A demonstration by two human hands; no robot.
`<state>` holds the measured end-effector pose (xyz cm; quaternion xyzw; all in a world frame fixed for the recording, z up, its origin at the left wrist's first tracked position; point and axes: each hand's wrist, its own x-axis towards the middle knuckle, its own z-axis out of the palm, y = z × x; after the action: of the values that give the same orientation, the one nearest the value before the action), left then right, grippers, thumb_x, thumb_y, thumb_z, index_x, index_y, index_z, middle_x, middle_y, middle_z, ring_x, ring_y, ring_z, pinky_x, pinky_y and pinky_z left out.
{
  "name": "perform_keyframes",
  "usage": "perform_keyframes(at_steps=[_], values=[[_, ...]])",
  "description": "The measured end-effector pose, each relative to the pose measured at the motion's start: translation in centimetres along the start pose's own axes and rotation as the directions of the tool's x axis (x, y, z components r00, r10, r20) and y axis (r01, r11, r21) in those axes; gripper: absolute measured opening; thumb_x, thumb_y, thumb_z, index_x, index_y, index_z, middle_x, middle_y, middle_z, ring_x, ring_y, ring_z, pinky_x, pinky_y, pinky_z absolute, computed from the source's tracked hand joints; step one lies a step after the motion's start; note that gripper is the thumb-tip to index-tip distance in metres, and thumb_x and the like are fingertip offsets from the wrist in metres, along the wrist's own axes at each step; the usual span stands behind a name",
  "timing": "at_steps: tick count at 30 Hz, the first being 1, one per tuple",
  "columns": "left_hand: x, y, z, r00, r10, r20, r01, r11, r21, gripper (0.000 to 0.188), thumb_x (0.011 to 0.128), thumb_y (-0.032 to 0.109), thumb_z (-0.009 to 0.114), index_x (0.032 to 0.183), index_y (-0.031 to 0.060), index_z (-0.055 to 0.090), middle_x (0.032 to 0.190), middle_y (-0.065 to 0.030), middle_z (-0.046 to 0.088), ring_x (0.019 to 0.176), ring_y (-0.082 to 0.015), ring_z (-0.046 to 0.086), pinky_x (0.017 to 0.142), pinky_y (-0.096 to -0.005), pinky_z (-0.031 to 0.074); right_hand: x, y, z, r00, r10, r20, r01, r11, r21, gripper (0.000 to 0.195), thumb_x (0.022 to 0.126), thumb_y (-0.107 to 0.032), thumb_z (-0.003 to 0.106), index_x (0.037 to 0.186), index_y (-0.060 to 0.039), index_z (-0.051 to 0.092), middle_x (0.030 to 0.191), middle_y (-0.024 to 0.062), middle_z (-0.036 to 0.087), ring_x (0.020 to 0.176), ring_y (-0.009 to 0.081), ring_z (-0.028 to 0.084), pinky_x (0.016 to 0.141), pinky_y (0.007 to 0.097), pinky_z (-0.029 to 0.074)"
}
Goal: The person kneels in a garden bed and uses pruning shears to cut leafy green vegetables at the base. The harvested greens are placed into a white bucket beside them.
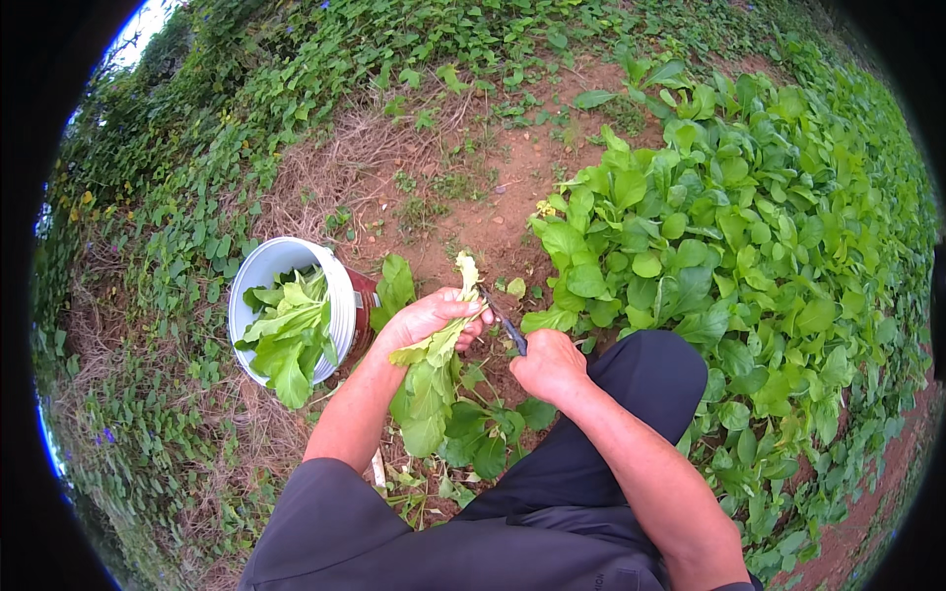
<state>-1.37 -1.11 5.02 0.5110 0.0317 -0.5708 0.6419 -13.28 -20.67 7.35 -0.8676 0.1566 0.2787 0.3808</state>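
My left hand (443, 316) is closed around the stems of a bunch of leafy greens (429, 402). The broad leaves hang down past my wrist, and a pale, yellowish end pokes up above my fingers. In my right hand (548, 367) is the dark handle of a small knife (510, 329). Its thin dark blade reaches up and left to the stems beside my left fingers; whether it touches them I cannot tell. Left of my hands, a white bucket (341, 310) leans with its mouth towards the left, and cut greens (292, 325) spill over its rim.
A dense bed of leafy greens (695, 244) fills the right side, close to my bent knee (658, 369). Bare reddish soil (510, 185) and dry grass (318, 177) lie ahead. Creeping vines (185, 207) cover the ground at left. Loose leaves (488, 436) lie below my hands.
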Motion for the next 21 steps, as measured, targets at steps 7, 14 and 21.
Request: perform_keyframes(at_steps=[7, 14, 21], values=[[-0.4, 0.3, -0.3, 0.998, -0.046, 0.048, 0.046, 0.999, -0.008, 0.026, 0.093, 0.026, 0.067, 0.096, 0.0004, 0.067, 0.068, -0.0018, 0.056, 0.056, -0.0094, 0.049, 0.053, -0.0246, 0.041, -0.3, -0.4, -1.5, 0.994, 0.001, 0.113, 0.002, 1.000, -0.029, 0.024, 0.075, -0.013, 0.059, 0.088, 0.0033, 0.070, 0.096, 0.0237, 0.070, 0.097, 0.0373, 0.068, 0.084, 0.0454, 0.053], [-0.4, 0.4, -0.1, 0.999, -0.038, 0.002, 0.038, 0.999, 0.024, 0.025, 0.091, 0.024, 0.069, 0.095, -0.0011, 0.067, 0.067, -0.0020, 0.056, 0.055, -0.0097, 0.049, 0.053, -0.0239, 0.041, -0.1, 0.3, -0.8, 0.999, -0.017, 0.047, 0.018, 1.000, -0.010, 0.022, 0.073, -0.019, 0.061, 0.079, 0.0017, 0.066, 0.087, 0.0245, 0.067, 0.089, 0.0396, 0.066, 0.079, 0.0489, 0.051], [0.0, -0.2, -0.6, 1.000, -0.002, -0.027, 0.002, 1.000, 0.029, 0.024, 0.088, 0.021, 0.072, 0.091, -0.0015, 0.067, 0.064, -0.0011, 0.055, 0.053, -0.0093, 0.048, 0.051, -0.0234, 0.040, -0.4, -0.5, -1.4, 0.993, 0.039, 0.115, -0.046, 0.998, 0.053, 0.024, 0.076, -0.014, 0.058, 0.088, 0.0035, 0.070, 0.097, 0.0237, 0.069, 0.097, 0.0377, 0.068, 0.084, 0.0456, 0.053]])
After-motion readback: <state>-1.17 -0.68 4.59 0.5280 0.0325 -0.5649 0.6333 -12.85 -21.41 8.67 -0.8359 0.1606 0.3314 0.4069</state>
